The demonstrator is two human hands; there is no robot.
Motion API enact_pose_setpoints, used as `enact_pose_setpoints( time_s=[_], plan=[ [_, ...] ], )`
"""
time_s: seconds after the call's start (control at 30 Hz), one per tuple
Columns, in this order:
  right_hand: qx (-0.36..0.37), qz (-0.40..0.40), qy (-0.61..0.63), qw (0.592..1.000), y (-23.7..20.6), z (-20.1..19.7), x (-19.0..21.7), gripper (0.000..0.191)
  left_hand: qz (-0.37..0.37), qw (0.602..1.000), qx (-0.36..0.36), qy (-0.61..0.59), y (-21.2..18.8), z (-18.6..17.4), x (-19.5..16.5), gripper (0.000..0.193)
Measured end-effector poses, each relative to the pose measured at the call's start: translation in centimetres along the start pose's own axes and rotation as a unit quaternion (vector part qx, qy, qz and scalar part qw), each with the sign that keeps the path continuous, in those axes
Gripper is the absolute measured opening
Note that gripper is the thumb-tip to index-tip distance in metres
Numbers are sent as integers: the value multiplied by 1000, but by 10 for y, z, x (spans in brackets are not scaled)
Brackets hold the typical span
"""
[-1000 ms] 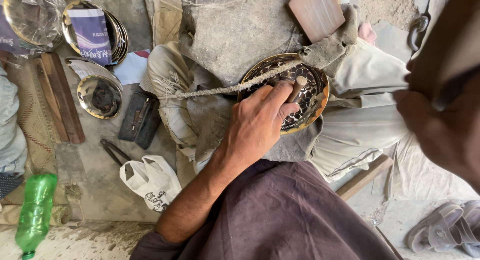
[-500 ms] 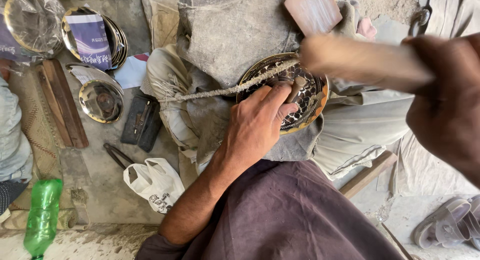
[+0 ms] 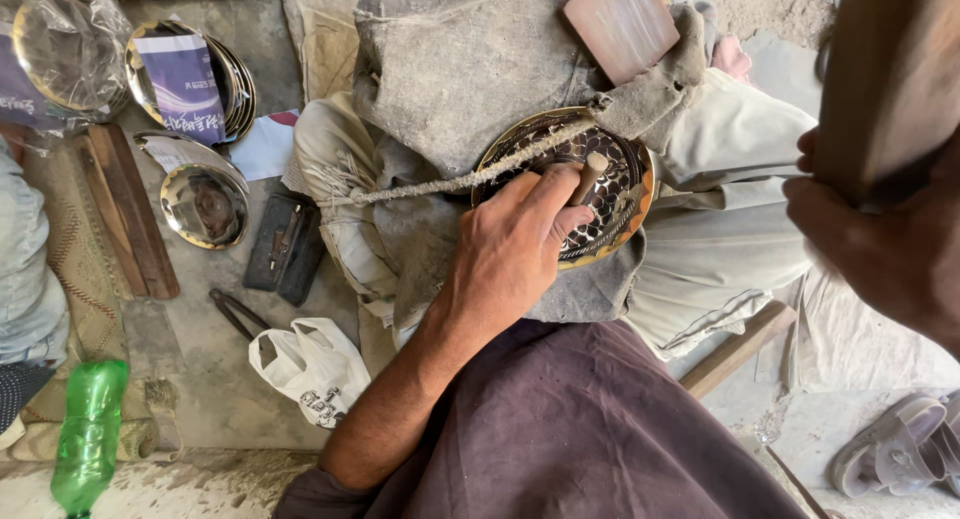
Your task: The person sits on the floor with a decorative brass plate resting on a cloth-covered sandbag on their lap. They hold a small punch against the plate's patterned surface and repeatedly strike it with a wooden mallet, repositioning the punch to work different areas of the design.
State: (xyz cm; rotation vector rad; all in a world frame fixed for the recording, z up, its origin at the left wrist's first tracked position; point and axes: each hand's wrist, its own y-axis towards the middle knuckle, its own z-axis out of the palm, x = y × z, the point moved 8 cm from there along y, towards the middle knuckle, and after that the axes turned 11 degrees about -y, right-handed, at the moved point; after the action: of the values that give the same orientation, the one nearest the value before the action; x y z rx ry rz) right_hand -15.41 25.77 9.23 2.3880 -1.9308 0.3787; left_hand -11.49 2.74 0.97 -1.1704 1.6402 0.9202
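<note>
One engraved plate [image 3: 610, 204], one punch [image 3: 588, 176], two hands.

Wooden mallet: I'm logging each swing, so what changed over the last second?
The right hand swung the wooden mallet across toward the plate, then raised it close to the camera. The left hand kept the chisel on the engraved plate.
</note>
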Motion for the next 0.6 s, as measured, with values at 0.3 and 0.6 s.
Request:
enact_pose_setpoints(
  time_s=[0.3,0.6],
  plan=[
    [3,-118,-232,965,3,-5,25,34,-7,1000,-2,-2,2,-1,0,30],
    [25,1,-88,996,-6,-9,15,50,-5,1000,-2,13,0,-4,-3,24]
  ],
)
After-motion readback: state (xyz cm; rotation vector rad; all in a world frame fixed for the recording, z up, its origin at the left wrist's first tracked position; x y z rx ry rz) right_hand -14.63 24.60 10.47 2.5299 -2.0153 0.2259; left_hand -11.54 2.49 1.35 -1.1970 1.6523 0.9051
